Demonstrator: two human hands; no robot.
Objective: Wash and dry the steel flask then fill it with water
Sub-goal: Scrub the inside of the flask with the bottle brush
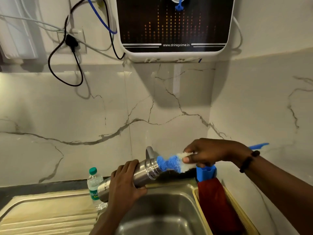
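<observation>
The steel flask [145, 172] is tilted over the sink [162, 216], its open mouth pointing up and to the right. My left hand [124, 184] grips its body from above. A bottle brush [171, 162] with blue and white bristles is at the flask's mouth, its blue tip partly inside. My right hand [208, 153] pinches the brush near the white bristles; the blue handle [259, 145] sticks out behind my wrist.
A plastic water bottle [94, 185] stands behind the flask on the steel drainboard [45, 211]. The tap [149, 152] is behind the flask mouth. A yellow basket [237, 207] with a red cloth and a blue holder [205, 173] is right of the sink. A water purifier [174, 26] hangs above.
</observation>
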